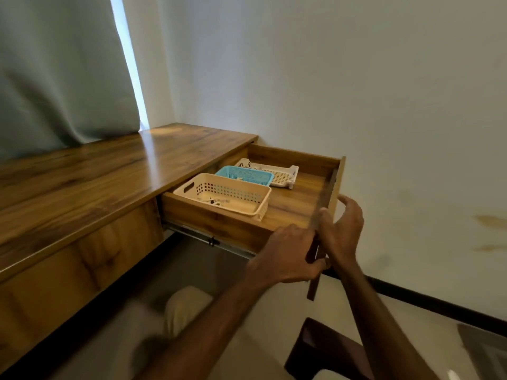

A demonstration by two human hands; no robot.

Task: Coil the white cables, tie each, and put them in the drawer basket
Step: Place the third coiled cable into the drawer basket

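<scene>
Head view, and the drawer [290, 204] stood pulled well out of the wooden desk [96, 171], both hands on its front panel [325, 198]. Left hand [288, 253] was at the near end of that panel, fingers curled in and gripping its edge. Right hand [341, 231] sat just beyond it on the outer side, thumb laid against the top edge, fingers curved and lifted clear of the wood, holding nothing. Inside, three containers ran in a row: the cream basket [233, 193] nearest, a blue basket [244, 174] touching its far side, then a white tray [282, 175] up by the back corner. And the white cables [212, 202]? A small pale bundle lay on the floor of the cream basket, too blurred to tell coils or ties. A grey curtain [60, 72] hung over the desk's far end, a plain wall [356, 78] rose behind the drawer. Below, a beige-trousered knee [186, 305] showed under the desk, with a dark chair [323, 349] at the lower right
</scene>
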